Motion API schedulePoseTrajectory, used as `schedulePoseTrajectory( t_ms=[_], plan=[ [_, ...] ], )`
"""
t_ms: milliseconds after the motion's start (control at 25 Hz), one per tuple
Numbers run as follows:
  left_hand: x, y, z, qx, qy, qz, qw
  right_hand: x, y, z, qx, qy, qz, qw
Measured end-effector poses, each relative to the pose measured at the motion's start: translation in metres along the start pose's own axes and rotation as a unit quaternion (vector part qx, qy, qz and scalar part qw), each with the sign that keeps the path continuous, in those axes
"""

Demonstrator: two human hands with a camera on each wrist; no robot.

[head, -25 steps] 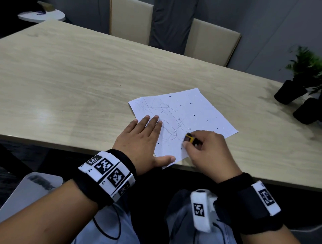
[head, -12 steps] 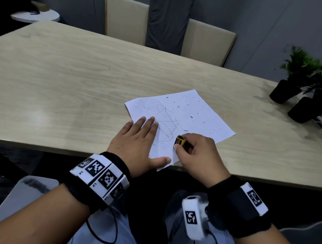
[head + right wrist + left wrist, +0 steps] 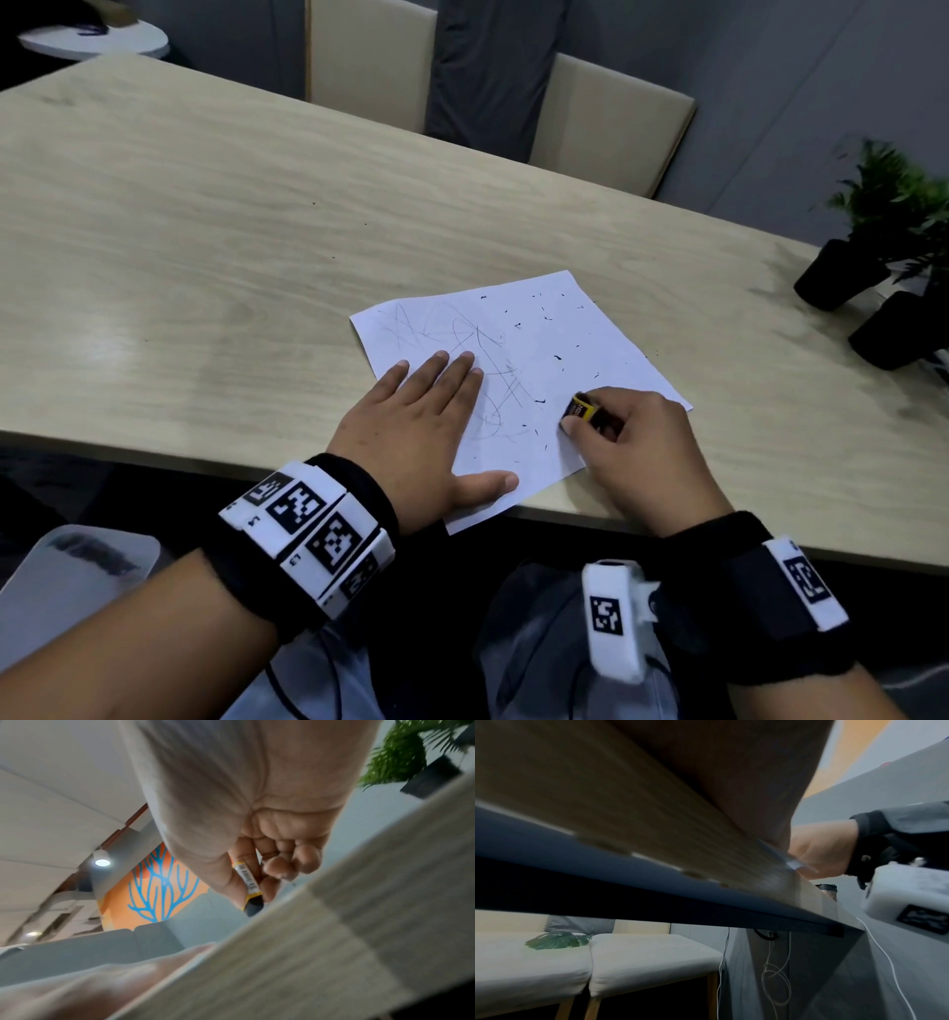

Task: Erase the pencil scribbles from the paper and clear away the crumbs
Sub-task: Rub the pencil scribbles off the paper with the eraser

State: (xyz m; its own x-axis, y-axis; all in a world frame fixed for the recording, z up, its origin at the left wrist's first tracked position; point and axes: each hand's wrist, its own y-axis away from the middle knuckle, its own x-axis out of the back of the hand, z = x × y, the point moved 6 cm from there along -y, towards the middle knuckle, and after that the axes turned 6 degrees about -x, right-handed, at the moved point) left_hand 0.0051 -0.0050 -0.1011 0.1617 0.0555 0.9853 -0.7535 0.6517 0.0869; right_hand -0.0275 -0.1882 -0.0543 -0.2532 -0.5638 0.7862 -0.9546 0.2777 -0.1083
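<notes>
Low in the head view's centre, the right hand (image 3: 637, 442) pinches the eraser (image 3: 580, 408) on the paper (image 3: 539, 349), with remaining scribbles (image 3: 477, 349) up and left, beside the flat, splayed left hand (image 3: 426, 431) pinning the sheet.

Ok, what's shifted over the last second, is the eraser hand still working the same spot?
The right hand, pinching the yellow-sleeved black eraser, swung left along the near part of the white scribbled paper, then back right, clear of the scribbles. The left hand stays flat on the paper; pencil scribbles and dark crumbs remain.
</notes>
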Motion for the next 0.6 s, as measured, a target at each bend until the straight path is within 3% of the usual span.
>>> schedulePoseTrajectory(
  t_ms=[160,320,480,600],
  plan=[
    [0.002,0.001,0.001,-0.001,-0.001,0.004,1.0,-0.025,0.023,-0.03,0.088,0.003,-0.059,0.994],
    [0.002,0.001,0.001,-0.004,-0.001,0.0,1.0,-0.008,0.001,-0.011,0.041,0.032,0.003,0.999],
    [0.004,0.002,0.002,-0.003,0.002,0.009,1.0,-0.032,0.024,-0.044,0.114,0.019,-0.071,0.991],
    [0.002,0.002,0.002,-0.002,0.0,0.004,1.0,-0.025,0.013,-0.03,0.086,0.038,-0.034,0.995]
  ],
)
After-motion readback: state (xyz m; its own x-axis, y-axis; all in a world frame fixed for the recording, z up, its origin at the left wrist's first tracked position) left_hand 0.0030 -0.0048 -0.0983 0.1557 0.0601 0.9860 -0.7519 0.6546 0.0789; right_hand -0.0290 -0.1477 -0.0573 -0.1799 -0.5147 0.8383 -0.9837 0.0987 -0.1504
